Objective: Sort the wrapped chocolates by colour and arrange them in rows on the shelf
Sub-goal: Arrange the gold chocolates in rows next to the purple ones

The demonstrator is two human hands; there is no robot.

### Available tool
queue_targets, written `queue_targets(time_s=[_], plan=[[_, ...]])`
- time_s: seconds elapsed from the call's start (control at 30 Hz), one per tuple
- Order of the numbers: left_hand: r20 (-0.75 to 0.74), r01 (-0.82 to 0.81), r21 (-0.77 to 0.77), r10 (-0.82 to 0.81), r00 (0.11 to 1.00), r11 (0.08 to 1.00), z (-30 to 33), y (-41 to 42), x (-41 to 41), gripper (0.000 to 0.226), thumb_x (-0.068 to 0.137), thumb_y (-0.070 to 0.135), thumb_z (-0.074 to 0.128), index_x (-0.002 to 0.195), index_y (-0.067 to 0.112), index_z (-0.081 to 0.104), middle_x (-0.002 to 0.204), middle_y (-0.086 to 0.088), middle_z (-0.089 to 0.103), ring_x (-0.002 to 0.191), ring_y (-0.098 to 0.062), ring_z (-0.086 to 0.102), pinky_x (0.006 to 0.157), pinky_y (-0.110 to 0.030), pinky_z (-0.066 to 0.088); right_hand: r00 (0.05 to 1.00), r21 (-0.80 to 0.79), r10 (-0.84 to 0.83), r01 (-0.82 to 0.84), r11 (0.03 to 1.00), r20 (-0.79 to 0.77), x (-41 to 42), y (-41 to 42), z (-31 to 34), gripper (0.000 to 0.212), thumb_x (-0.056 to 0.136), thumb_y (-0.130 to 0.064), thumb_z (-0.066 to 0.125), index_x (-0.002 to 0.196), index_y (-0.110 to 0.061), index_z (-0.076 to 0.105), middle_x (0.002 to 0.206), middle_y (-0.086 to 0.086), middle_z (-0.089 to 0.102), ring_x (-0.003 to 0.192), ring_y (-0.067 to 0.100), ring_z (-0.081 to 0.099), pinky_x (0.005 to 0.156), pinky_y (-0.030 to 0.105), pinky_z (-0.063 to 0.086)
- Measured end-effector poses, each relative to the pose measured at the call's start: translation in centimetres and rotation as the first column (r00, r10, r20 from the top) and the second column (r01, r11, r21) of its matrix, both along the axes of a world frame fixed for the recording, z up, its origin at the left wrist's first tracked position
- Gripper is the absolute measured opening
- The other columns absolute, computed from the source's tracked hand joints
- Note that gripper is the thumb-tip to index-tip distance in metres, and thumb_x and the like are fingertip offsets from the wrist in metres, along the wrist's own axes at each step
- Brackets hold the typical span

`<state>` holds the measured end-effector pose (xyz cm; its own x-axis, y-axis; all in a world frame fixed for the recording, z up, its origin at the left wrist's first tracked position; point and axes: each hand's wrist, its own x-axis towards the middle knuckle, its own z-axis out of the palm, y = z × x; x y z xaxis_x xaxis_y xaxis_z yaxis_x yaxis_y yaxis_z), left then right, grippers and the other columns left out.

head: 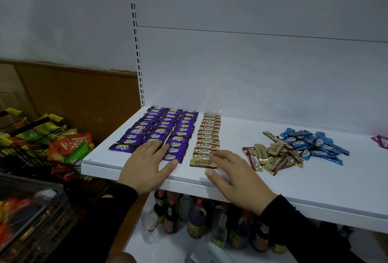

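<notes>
Purple wrapped chocolates (159,130) lie in three neat rows at the left of the white shelf (273,191). Beside them runs one row of gold-and-brown chocolates (207,134). A loose heap of gold-and-brown ones (270,155) and a loose heap of blue ones (315,145) lie further right. My left hand (147,164) rests flat with straight fingers on the front purple chocolates. My right hand (233,176) lies flat, its fingertips touching the front end of the gold row. Neither hand holds anything.
A pink wrapper (381,140) peeks in at the right edge. Bottles (195,218) stand on the lower shelf. A dark wire basket (23,143) and snack packets (69,143) sit to the left, and a crate (35,218) with orange items at lower left.
</notes>
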<state>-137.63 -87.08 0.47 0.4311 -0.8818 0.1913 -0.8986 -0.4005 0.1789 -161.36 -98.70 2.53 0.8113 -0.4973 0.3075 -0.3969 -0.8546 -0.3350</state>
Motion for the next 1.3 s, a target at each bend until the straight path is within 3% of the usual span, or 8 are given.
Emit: queue_targets(time_s=[0.13, 0.33, 0.47, 0.63, 0.77, 0.87, 1.1, 1.3], plan=[[-0.075, 0.007, -0.048, -0.011, 0.997, 0.999, 1.2, 0.3, -0.6, 0.092, 0.082, 0.080, 0.013, 0.153, 0.026, 0.036, 0.161, 0.003, 0.032, 0.148, -0.016, 0.024, 0.120, -0.036, 0.020, 0.995, -0.021, -0.072, 0.073, 0.997, 0.065, -1.8, -1.2, 1.1, 0.071, 0.090, -0.067, 0.029, 0.135, -0.020, 0.058, 0.134, -0.005, 0.054, 0.122, 0.009, 0.048, 0.101, 0.019, 0.033], [-0.119, 0.122, -0.159, -0.142, 0.983, 0.980, 4.4, -1.5, -4.3, 0.065, 0.095, 0.062, 0.035, 0.148, 0.025, 0.045, 0.151, 0.006, 0.045, 0.139, -0.012, 0.036, 0.111, -0.030, 0.030, 0.978, -0.037, -0.169, 0.175, 0.984, 0.126, -4.9, -3.7, 2.4, 0.048, 0.095, -0.049, 0.045, 0.124, -0.017, 0.065, 0.125, -0.001, 0.061, 0.117, 0.014, 0.054, 0.094, 0.020, 0.036], [-0.163, 0.264, -0.142, -0.286, 0.944, 0.954, 5.7, -5.0, -8.5, 0.045, 0.101, 0.043, 0.049, 0.142, 0.024, 0.053, 0.145, 0.004, 0.054, 0.132, -0.014, 0.046, 0.103, -0.025, 0.036, 0.953, -0.035, -0.264, 0.272, 0.962, 0.151, -7.3, -6.2, 3.1, 0.036, 0.098, -0.035, 0.053, 0.126, -0.016, 0.064, 0.132, 0.000, 0.059, 0.131, 0.015, 0.046, 0.100, 0.020, 0.031], [-0.219, 0.351, -0.002, -0.343, 0.913, 0.936, 6.1, -10.5, -13.7, 0.064, 0.095, 0.059, 0.051, 0.147, 0.021, 0.045, 0.148, -0.001, 0.049, 0.136, -0.019, 0.043, 0.109, -0.032, 0.034, 0.952, 0.004, -0.305, 0.305, 0.952, 0.031, -10.5, -9.4, 3.0, 0.040, 0.098, -0.036, 0.052, 0.134, -0.020, 0.058, 0.137, -0.003, 0.053, 0.127, 0.015, 0.048, 0.100, 0.023, 0.034], [-0.199, 0.304, 0.178, -0.268, 0.943, 0.936, 5.8, -14.7, -16.1, 0.068, 0.084, 0.076, 0.051, 0.119, 0.018, 0.055, 0.119, -0.009, 0.057, 0.116, -0.030, 0.051, 0.090, -0.041, 0.045, 0.970, -0.020, -0.225, 0.224, 0.974, -0.093, -11.9, -10.8, 2.5, 0.052, 0.097, -0.044, 0.052, 0.146, -0.024, 0.046, 0.152, -0.005, 0.038, 0.140, 0.010, 0.033, 0.109, 0.016, 0.020], [-0.203, 0.250, 0.256, -0.201, 0.958, 0.934, 5.5, -16.5, -17.0, 0.077, 0.074, 0.087, 0.049, 0.112, 0.021, 0.054, 0.116, -0.010, 0.052, 0.109, -0.028, 0.048, 0.086, -0.040, 0.045, 0.973, -0.019, -0.168, 0.167, 0.986, -0.158, -12.2, -11.6, 2.1, 0.058, 0.098, -0.048, 0.049, 0.150, -0.025, 0.037, 0.157, -0.007, 0.029, 0.144, 0.010, 0.024, 0.111, 0.015, 0.014], [-0.447, 0.218, 0.186, -0.115, 0.887, 0.958, 5.9, -17.4, -18.6, 0.052, 0.069, 0.056, 0.079, 0.099, 0.021, 0.055, 0.098, 0.003, 0.062, 0.084, -0.011, 0.061, 0.063, -0.024, 0.049, 0.990, 0.014, -0.096, 0.098, 0.995, -0.101, -12.5, -13.1, 1.3, 0.049, 0.096, -0.040, 0.057, 0.142, -0.025, 0.050, 0.145, -0.007, 0.044, 0.133, 0.011, 0.039, 0.105, 0.016, 0.025], [-0.563, 0.202, 0.112, -0.105, 0.819, 0.973, 5.8, -17.4, -20.2, 0.055, 0.072, 0.035, 0.080, 0.109, 0.017, 0.044, 0.098, 0.001, 0.060, 0.085, -0.014, 0.060, 0.057, -0.024, 0.045, 0.997, 0.105, -0.078, 0.076, 0.992, 0.018, -12.9, -13.7, 0.6, 0.044, 0.093, -0.030, 0.062, 0.136, -0.025, 0.057, 0.132, -0.011, 0.049, 0.123, 0.007, 0.046, 0.103, 0.017, 0.034]])
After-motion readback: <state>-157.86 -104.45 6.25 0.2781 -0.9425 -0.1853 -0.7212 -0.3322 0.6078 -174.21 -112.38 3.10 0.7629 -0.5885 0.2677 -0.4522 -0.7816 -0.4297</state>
